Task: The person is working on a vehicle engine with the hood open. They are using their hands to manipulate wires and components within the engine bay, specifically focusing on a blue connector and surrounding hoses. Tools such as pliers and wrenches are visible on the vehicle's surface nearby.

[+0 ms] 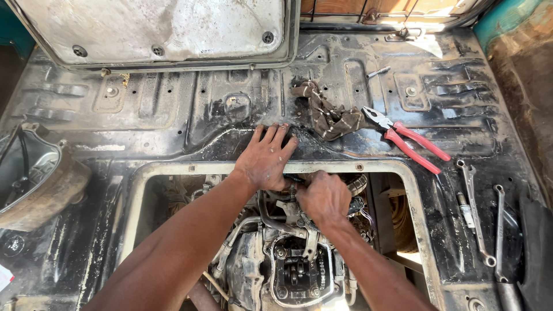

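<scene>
The engine [294,270] sits exposed in a rectangular opening cut in the floor panel [173,115], near the panel's front edge. The right hand [324,197] is curled, knuckles up, over engine parts at the opening's far edge; what the fingers enclose cannot be told. The left hand [266,158] lies flat, fingers spread, on the far rim of the opening, touching the metal and gripping nothing visible. Beyond the hands, a checked rag [328,112] lies on the panel, with red-handled pliers [403,137] just beside it. Two spanners [477,216] rest along the right edge. A raised hatch lid [161,29] stands at the far edge.
</scene>
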